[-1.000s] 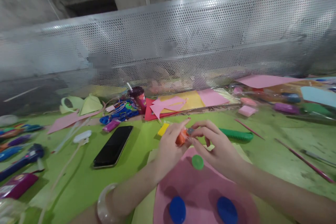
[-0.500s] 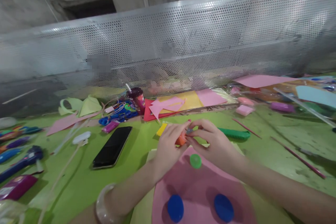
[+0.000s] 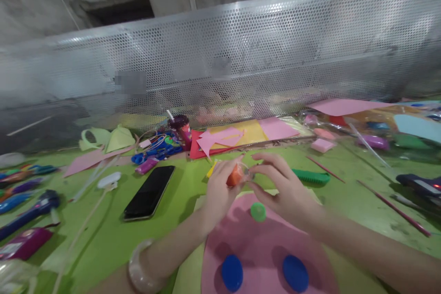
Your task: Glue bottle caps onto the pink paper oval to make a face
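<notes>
My left hand (image 3: 220,193) is closed around a small orange lump in clear plastic wrapping (image 3: 235,175), perhaps modelling clay. The fingertips of my right hand (image 3: 280,188) pinch the clear end of the wrapping. Both hands hover over a pink paper shape (image 3: 255,245) lying on pale yellow sheets. Flat on the pink paper are a green disc (image 3: 258,212) and two blue discs, one at left (image 3: 232,273) and one at right (image 3: 295,273). A yellow piece (image 3: 211,170) shows partly behind my left hand.
A black phone (image 3: 149,193) lies left of my hands. Behind stand a dark cup with a straw (image 3: 181,131) and coloured paper (image 3: 279,128). A green cutter-like tool (image 3: 312,176) and thin red sticks (image 3: 392,206) lie right. A perforated metal panel (image 3: 241,55) borders the table.
The orange lump shows more between my hands, and its clear wrapping stands out. My right hand has drawn slightly right. A dark device with a red light has appeared at the right edge.
</notes>
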Available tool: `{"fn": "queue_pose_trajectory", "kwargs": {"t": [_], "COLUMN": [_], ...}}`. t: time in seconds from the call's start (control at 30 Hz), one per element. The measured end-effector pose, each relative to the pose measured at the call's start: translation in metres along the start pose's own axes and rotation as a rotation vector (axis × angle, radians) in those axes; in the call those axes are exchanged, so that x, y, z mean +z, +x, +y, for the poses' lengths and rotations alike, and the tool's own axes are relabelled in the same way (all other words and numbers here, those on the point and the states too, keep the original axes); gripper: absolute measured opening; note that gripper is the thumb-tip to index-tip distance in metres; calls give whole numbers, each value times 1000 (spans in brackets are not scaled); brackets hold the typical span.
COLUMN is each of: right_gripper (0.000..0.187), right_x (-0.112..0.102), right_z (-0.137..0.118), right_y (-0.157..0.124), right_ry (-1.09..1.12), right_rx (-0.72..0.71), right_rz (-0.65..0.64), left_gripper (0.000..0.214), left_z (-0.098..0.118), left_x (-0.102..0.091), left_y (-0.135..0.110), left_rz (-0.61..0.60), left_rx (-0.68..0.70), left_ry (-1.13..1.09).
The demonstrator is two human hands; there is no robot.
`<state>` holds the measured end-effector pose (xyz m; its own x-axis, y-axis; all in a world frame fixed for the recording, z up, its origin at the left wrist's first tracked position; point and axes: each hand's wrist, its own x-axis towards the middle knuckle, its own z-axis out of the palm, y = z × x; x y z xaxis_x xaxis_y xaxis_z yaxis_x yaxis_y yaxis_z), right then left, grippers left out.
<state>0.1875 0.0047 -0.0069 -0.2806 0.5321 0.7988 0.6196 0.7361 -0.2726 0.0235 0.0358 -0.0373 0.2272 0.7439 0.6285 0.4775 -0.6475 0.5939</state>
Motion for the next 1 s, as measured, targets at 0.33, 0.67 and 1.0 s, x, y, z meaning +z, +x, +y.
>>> {"fn": "queue_pose_trajectory", "kwargs": {"t": [0.33, 0.67, 1.0], "right_gripper": [17, 16, 15], "right_x": [0, -1, -8], "right_z": [-4, 1, 3], "right_y": [-1, 3, 3], "right_ry": [115, 20, -220], "right_rx": [-12, 54, -98], "right_rz": [-104, -58, -125], "left_gripper": [20, 37, 36], "left_z": [4, -3, -6], "left_x": [3, 2, 2], "left_y": [-2, 0, -4], "left_rz": [-115, -94, -150], "left_rx": [-2, -98, -15], "left_ry": [-51, -38, 80]}}
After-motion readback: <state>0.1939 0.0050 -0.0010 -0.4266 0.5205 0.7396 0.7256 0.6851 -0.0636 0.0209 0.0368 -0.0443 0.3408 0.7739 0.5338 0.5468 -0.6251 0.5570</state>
